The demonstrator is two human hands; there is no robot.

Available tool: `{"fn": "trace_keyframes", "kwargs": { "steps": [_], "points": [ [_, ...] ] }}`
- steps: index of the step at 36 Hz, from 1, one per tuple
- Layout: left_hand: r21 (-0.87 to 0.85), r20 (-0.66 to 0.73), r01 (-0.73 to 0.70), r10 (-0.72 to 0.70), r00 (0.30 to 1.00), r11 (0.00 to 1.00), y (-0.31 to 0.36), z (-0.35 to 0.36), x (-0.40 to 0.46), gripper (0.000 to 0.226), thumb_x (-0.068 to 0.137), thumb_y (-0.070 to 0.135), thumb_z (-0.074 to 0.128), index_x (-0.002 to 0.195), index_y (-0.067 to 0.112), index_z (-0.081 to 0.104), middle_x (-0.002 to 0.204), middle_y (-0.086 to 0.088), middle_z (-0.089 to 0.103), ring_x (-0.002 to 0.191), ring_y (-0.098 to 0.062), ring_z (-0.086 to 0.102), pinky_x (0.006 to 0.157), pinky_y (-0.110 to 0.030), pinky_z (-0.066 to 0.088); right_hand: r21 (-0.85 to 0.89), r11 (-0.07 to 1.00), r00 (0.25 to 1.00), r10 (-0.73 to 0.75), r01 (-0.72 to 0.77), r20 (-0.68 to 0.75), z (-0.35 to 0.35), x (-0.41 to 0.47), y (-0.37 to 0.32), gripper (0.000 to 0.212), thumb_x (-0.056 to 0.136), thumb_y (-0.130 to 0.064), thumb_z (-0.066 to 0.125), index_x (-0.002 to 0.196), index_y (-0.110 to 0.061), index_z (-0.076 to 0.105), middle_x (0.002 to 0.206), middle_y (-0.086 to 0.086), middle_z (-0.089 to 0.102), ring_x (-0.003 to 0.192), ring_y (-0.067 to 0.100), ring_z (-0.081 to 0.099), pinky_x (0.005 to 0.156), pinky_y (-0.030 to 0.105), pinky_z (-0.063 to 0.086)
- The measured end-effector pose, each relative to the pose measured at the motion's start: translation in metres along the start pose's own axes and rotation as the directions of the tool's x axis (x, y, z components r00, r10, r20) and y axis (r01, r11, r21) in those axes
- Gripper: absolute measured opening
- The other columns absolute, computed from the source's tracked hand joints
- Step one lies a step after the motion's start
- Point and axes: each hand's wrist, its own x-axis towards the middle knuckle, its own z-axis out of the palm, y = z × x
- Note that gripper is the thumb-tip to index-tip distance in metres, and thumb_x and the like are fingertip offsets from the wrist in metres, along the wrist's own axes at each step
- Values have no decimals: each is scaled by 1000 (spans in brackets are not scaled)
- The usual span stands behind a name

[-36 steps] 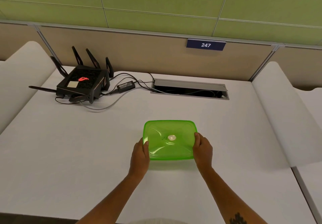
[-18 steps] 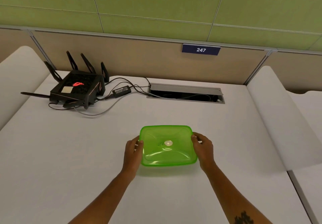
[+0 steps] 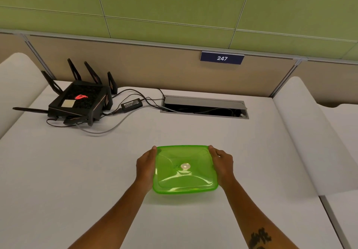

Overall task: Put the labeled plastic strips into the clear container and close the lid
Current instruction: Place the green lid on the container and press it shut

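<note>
White desk (image 3: 77,171), green wall; left hand (image 3: 145,164), right hand (image 3: 222,163) clasp lidded container (image 3: 185,169) — contents unclear

Container body: hidden beneath the green lid (image 3: 185,168), between the hands; contents cannot be told.
Left hand (image 3: 146,166): inner fingers hidden behind the lid's edge.
Right hand (image 3: 222,164): palm side out of sight.
Forearms: cut off by the bottom edge (a dark mark on the right one is cropped too).
Lid marking: too faint to read.
</note>
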Motion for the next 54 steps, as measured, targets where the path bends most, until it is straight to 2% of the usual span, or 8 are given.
{"fn": "trace_keyframes", "kwargs": {
  "steps": [4, 8, 15, 21, 38, 43, 51, 54],
  "points": [
    [60, -15, -80, 81, 997, 995, 0, 2, 2, 34, 99, 45, 62, 82, 15, 63, 77, -9, 47, 75, -21, 43, 69, -36, 38, 13, 1000, 1000, 13, -13, -7, 0, 3, 2, 19, 89, -40, 78, 85, -22, 81, 92, 1, 78, 89, 21, 74, 84, 42, 62],
    [146, -28, -123, 128, 991, 982, -5, 1, 7, 57, 100, 44, 60, 66, 0, 46, 69, -7, 35, 67, -20, 32, 65, -34, 29, 13, 1000, 1000, 16, -16, -20, 1, 4, 2, 24, 88, -41, 78, 80, -18, 81, 88, 5, 77, 80, 23, 70, 77, 39, 59],
    [279, -63, -191, 216, 974, 941, -9, 4, 9, 59, 100, 46, 59, 56, 20, 29, 51, 11, 22, 52, -11, 21, 55, -33, 22, -1, 1000, 999, 9, -9, -38, 2, 2, -1, 33, 89, -39, 78, 76, -9, 77, 82, 18, 72, 72, 21, 61, 72, 39, 54],
    [283, -60, -215, 241, 969, 935, -9, 4, 11, 61, 100, 42, 61, 53, 22, 28, 52, 10, 21, 57, -16, 22, 57, -34, 21, -38, 999, 998, -25, 23, -50, 3, 1, -1, 29, 90, -40, 76, 71, -19, 75, 71, 0, 68, 65, 14, 60, 64, 28, 50],
    [264, -48, -254, 275, 960, 931, -12, 4, 13, 60, 100, 38, 62, 57, 21, 25, 60, 1, 21, 61, -19, 22, 59, -34, 20, -57, 998, 997, -43, 39, -58, 4, 5, 4, 31, 90, -43, 75, 75, -16, 78, 73, 0, 70, 66, 14, 61, 65, 28, 50],
    [284, -60, -247, 274, 960, 927, -12, 4, 14, 61, 100, 39, 62, 51, 21, 30, 58, 3, 22, 61, -19, 23, 59, -35, 22, -57, 998, 998, -34, 31, -54, 4, 4, 2, 31, 88, -43, 76, 73, -16, 78, 84, 16, 75, 70, 19, 63, 72, 37, 55],
    [255, -54, -235, 256, 965, 938, -9, 3, 8, 56, 100, 43, 59, 57, 21, 30, 59, 2, 24, 61, -18, 24, 60, -34, 23, -12, 1000, 999, -23, 23, -31, 1, -6, -4, 30, 89, -43, 77, 97, -14, 83, 92, 1, 80, 94, 22, 75, 88, 41, 60],
    [237, -24, -213, 225, 974, 948, -8, 0, 6, 54, 101, 48, 56, 60, 16, 43, 59, 2, 31, 60, -17, 29, 59, -33, 28, 2, 1000, 1000, -16, 16, -2, -4, -12, -4, 28, 85, -48, 80, 86, -21, 84, 77, -7, 79, 74, 10, 74, 72, 33, 59]
  ]
}}
